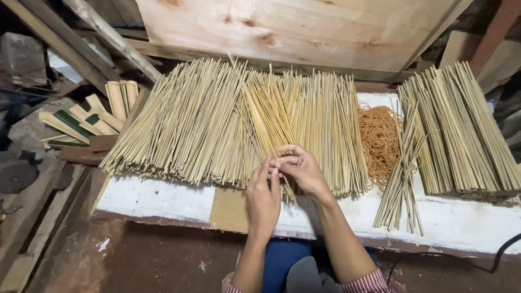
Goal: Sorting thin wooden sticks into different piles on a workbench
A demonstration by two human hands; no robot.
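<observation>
Head view, left to right. Far left: dark clutter, slanted timber beams (81,40), and a loose stack of split bamboo slats (89,116), pale with some green faces, lying off the bench edge.

Bench is a white painted board (157,198), worn, with a brown cardboard patch (228,209) near the front edge, just left of the hands. Plywood sheet (304,27) leans up behind it.

Main load on the board: big fan of thin bamboo sticks (206,119), pale yellow-green, loose, laid roughly front-to-back and splaying toward the left. Some cross each other at angles. Near ends overhang onto the white surface.

Left hand (264,198) and right hand (304,171) meet at the near edge of that pile, fingertips touching each other. Both sets of fingers are pinched narrow around a small bunch of sticks (283,187) pulled from the pile; bunch runs under the right palm, so can't tell how many. Forearms come up from bottom centre, striped cuffs (369,283) visible, blue fabric below.

Right of the hands: heap of orange rubber bands (380,141) lying straight on the board, no container. Just beside it, a small slanted bunch of sticks (401,184), partly over the bands' right edge.

Far right: tied bundles of sticks (461,130), tight and even, stacked side by side, thin bands round them barely visible. Black cable (502,255) hangs off the bench's front right corner.
</observation>
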